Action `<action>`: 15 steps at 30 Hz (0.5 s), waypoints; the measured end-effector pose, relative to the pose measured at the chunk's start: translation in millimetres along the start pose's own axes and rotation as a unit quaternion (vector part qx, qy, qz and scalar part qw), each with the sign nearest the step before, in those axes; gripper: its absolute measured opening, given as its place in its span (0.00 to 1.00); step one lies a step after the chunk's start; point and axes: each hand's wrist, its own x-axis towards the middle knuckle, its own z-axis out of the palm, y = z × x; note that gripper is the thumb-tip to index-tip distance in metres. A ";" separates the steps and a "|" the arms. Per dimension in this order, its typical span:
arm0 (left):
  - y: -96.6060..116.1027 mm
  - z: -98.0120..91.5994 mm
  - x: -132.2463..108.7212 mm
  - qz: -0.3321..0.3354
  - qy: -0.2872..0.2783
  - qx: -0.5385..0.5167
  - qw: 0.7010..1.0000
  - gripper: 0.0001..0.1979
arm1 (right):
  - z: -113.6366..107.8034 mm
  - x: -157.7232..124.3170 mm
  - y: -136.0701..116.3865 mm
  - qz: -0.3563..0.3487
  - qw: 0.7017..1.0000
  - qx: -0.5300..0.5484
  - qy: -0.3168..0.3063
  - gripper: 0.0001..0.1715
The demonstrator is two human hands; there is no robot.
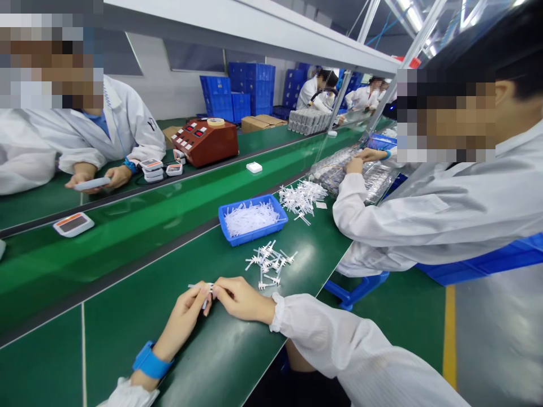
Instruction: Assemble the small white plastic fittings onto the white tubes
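Note:
My left hand (193,305), with a blue band on the wrist, is closed in a pinch on a small white plastic part (209,287). Pale strip-like ends stick out past its fingers. Fingertips of my right hand (240,298) press together at the right side of the same part; the fingers hide much of it. Just beyond my hands lies a loose pile of white plastic parts with thin strips (269,261). Behind that pile, a blue tray (253,238) holds many thin translucent strips (252,218).
A larger heap of white parts (302,198) lies near a co-worker's sleeve (382,220) on the right. Along the left runs a green conveyor (139,237) carrying a white device (73,224). Across it, another person's hands (119,176) hold a device near a red-brown box (206,141).

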 end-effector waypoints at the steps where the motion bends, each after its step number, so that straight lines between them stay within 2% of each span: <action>1: 0.3 0.2 -0.2 -0.001 0.000 0.002 1.000 0.23 | 0.2 -0.1 0.5 0.002 1.000 -0.005 0.000 0.14; 7: 1.7 3.7 -1.2 0.005 0.022 0.006 1.000 0.23 | 1.2 0.5 3.0 0.011 1.000 -0.005 -0.001 0.13; 15: 1.1 5.6 -1.7 0.005 0.034 -0.025 0.999 0.22 | 5.8 2.2 4.2 0.041 0.998 0.054 0.006 0.12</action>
